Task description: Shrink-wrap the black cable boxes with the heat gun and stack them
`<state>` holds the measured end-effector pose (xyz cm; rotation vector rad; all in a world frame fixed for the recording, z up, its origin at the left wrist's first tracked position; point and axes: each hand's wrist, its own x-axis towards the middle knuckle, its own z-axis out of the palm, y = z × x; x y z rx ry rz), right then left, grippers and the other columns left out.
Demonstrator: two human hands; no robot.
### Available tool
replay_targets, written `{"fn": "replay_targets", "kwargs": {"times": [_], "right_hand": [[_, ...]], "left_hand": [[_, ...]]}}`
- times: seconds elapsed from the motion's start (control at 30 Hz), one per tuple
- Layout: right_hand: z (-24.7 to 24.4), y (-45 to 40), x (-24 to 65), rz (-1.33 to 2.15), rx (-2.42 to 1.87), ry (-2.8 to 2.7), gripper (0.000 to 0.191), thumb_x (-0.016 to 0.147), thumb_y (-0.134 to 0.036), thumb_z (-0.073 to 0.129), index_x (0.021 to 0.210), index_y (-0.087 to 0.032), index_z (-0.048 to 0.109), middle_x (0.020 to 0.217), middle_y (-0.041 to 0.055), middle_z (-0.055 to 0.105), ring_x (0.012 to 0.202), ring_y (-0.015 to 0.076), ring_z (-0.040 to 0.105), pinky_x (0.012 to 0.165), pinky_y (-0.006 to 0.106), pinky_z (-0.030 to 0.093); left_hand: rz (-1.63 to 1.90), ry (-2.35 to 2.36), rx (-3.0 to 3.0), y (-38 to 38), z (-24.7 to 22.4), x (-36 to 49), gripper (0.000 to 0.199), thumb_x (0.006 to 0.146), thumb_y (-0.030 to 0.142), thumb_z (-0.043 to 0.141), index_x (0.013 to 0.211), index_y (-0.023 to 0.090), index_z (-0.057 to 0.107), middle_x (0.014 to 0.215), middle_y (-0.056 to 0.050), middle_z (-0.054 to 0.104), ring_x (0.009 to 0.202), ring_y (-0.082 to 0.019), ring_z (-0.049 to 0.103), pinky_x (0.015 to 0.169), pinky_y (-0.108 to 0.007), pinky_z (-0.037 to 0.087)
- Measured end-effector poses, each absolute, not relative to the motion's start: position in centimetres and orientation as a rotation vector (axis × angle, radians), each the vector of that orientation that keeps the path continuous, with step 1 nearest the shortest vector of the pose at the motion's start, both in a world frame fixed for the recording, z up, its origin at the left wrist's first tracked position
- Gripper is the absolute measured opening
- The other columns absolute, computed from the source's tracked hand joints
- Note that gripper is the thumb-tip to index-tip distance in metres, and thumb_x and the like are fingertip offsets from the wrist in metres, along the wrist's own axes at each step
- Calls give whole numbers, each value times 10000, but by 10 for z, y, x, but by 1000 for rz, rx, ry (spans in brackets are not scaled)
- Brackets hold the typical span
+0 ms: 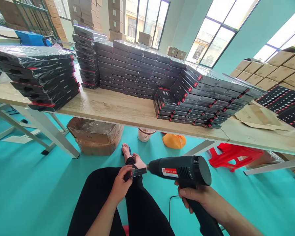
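Note:
My left hand (122,183) grips a small black box (139,172) by its left end, above my lap. Fingers of my right hand (199,198) wrap round the handle of a black heat gun (182,171) with a red and white label. Its nozzle points left and sits close to the right end of the box; whether they touch I cannot tell. A dark cord (170,208) hangs below the gun.
Ahead, a wooden table (118,105) bears long stacks of black boxes (130,70) and wrapped bundles (46,75) at left. Beneath are a carton (95,137), a small bin (145,135) and an orange bag (174,141). A red stool (232,155) lies at right.

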<state>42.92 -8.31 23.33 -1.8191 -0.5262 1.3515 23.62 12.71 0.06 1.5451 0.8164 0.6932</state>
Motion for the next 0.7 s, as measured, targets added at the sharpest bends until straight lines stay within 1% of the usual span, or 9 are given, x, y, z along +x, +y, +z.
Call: {"fn": "replay_targets", "kwargs": {"times": [0.1,0.2,0.27,0.37,0.47,0.53,0.63,0.7], "right_hand": [[232,-79,418,1388,-1863,-540,342,709,-381,688,967,-157,667,579,-13,605,584,170,543,605,325,468],[232,-72,408,1506,-1797,-636,258,700,-366,685,854,-161,663,605,4,617,583,169,555,625,333,476],[234,-68,405,1448,-1826,-663,206,721,-360,669,801,-171,648,629,6,610,614,169,556,632,327,480],[237,-65,405,1402,-1905,-610,224,716,-323,649,879,-170,658,581,-16,591,585,159,530,616,316,471],[240,-64,405,1505,-1812,-613,277,686,-350,684,882,-157,663,581,-7,606,572,164,541,615,325,474],[240,-65,408,1432,-1790,-612,314,687,-394,698,895,-163,660,613,-3,612,599,173,551,612,328,481],[239,-70,419,1272,-1928,-540,340,709,-393,682,960,-167,652,594,-14,609,602,171,543,606,322,473],[239,-73,426,1317,-1948,-520,335,699,-386,685,939,-156,651,570,-13,605,588,167,536,600,319,464]], "left_hand": [[675,804,1587,126,1,237,305,740,217,625,1008,263,765,1296,-94,633,1243,-296,600,1126,-488,419],[664,813,1619,126,2,238,318,726,208,633,1010,257,768,1310,-99,624,1249,-299,601,1130,-489,420],[669,813,1642,126,3,237,331,721,193,620,1010,254,769,1310,-101,626,1251,-298,604,1132,-487,421],[661,812,1668,127,3,235,347,725,181,600,1013,267,772,1307,-91,635,1240,-290,614,1129,-479,431],[681,834,1648,128,0,236,326,717,203,626,1003,259,771,1299,-97,639,1231,-298,617,1120,-487,440],[715,841,1622,129,-3,238,321,713,204,626,998,249,766,1292,-102,643,1228,-298,620,1122,-493,437],[739,816,1589,129,-6,239,334,717,185,603,1003,245,763,1278,-97,657,1213,-283,631,1116,-486,445],[740,810,1577,129,-7,238,327,714,188,608,996,243,766,1264,-96,666,1201,-283,637,1110,-484,451]]}}
